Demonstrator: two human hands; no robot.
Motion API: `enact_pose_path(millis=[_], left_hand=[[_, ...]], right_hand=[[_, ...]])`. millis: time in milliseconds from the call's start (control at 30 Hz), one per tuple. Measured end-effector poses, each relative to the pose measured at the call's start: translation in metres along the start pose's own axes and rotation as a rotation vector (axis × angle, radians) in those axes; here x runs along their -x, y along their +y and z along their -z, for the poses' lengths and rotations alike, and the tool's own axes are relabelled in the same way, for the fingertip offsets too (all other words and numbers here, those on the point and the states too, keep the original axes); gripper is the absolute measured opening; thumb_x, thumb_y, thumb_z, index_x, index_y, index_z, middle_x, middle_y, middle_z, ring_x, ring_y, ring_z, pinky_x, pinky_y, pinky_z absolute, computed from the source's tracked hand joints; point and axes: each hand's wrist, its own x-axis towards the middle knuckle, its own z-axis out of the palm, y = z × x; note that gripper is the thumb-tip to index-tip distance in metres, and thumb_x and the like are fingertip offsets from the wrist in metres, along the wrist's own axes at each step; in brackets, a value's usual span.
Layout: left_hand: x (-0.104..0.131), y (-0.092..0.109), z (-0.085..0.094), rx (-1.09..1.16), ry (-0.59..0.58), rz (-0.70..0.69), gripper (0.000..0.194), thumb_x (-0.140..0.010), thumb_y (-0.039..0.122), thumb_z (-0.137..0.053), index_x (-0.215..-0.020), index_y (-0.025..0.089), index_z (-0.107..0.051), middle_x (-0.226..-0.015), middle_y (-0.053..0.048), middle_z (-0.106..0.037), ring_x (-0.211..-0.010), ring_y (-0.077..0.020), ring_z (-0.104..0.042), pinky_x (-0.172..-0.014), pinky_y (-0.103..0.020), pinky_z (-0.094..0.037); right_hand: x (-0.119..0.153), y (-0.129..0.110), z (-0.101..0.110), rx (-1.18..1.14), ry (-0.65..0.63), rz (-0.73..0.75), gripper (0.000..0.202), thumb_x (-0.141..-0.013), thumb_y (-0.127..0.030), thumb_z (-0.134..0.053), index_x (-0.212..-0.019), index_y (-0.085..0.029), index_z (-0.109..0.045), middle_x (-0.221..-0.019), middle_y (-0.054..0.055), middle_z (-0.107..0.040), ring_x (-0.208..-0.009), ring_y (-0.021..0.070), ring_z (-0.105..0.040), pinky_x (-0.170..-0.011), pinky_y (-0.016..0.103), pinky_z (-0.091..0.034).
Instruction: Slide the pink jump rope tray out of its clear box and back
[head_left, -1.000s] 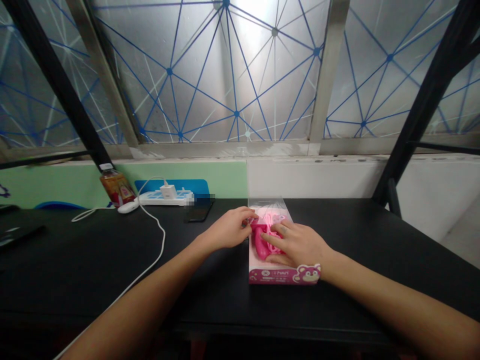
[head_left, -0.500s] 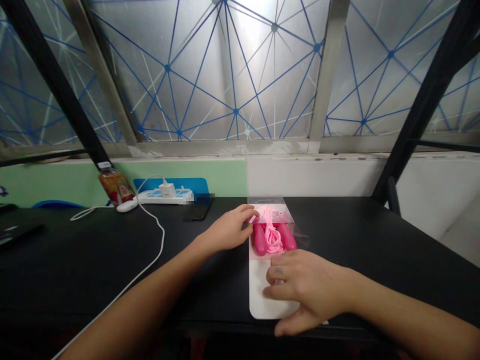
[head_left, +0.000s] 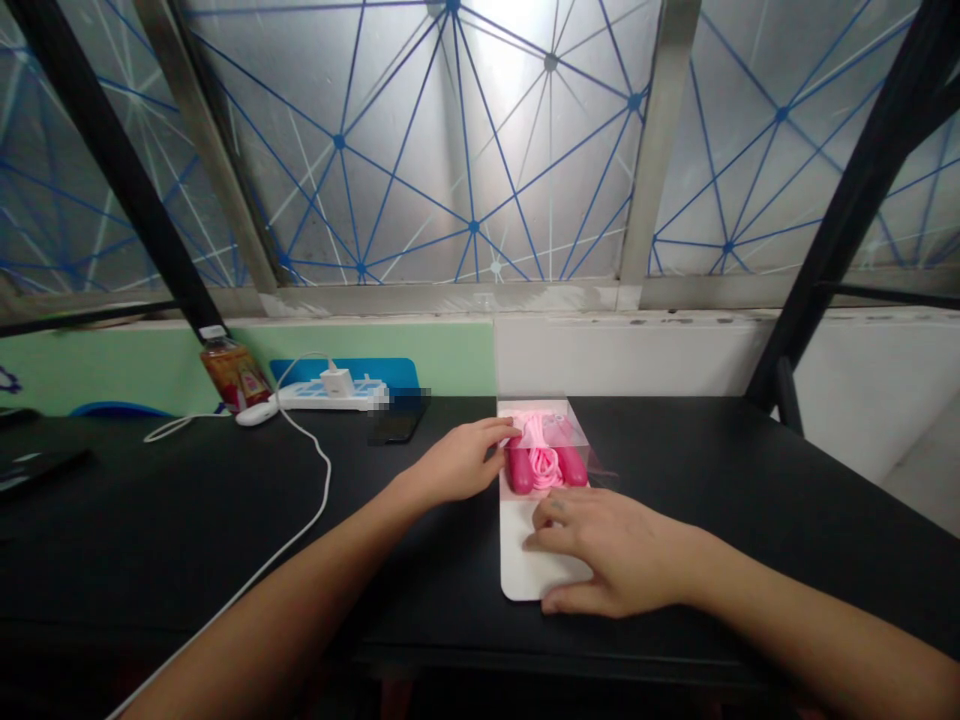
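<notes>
A pink jump rope (head_left: 545, 467) lies coiled between its two dark-pink handles on a white card (head_left: 517, 570). The card's far part, with the upper rope and handle ends, is inside a clear plastic sleeve (head_left: 566, 430). At the sleeve's left edge, my left hand (head_left: 469, 460) is closed on the plastic, thumb below the fingers. My right hand (head_left: 615, 555) rests over the lower right of the card, fingers apart and slightly bent, near the handles' lower ends. Its thumb reaches the card's near edge. The card's right lower side is hidden under this hand.
On the black table (head_left: 712, 450), a phone (head_left: 397, 420) lies at the back. Left of it are a white power strip (head_left: 330, 393) with a charger, a drink bottle (head_left: 236, 370) and a white cable (head_left: 326, 480). Black frame posts (head_left: 825, 230) flank the window.
The card and jump rope have slid away from me, farther into the sleeve. My right hand has moved forward with them; my left hand stays at the sleeve's edge.
</notes>
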Motion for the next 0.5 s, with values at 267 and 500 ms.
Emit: enact_pose_path(millis=[267,500], left_hand=[[0.0022,0.0063,0.0013,0.003,0.007,0.040,0.035,-0.086,0.024,-0.058,-0.121,0.020,-0.060,-0.132,-0.008,-0.058,-0.122,-0.0239,-0.054,-0.100,-0.035,-0.046],[0.0024,0.0085,0.0039,0.006,-0.005,0.043,0.033,-0.088,0.021,-0.054,-0.121,0.021,-0.061,-0.131,-0.007,-0.060,-0.123,-0.0237,-0.054,-0.098,-0.034,-0.047]], right_hand=[[-0.0004,0.0025,-0.0015,0.011,0.009,-0.075,0.047,-0.091,-0.052,-0.052,-0.124,-0.020,-0.060,-0.114,0.011,-0.061,-0.104,0.0260,-0.057,-0.094,0.040,-0.043],[-0.0004,0.0038,-0.0020,0.039,0.008,-0.109,0.047,-0.093,-0.051,-0.049,-0.127,-0.020,-0.057,-0.116,0.012,-0.061,-0.105,0.0267,-0.057,-0.094,0.041,-0.043]])
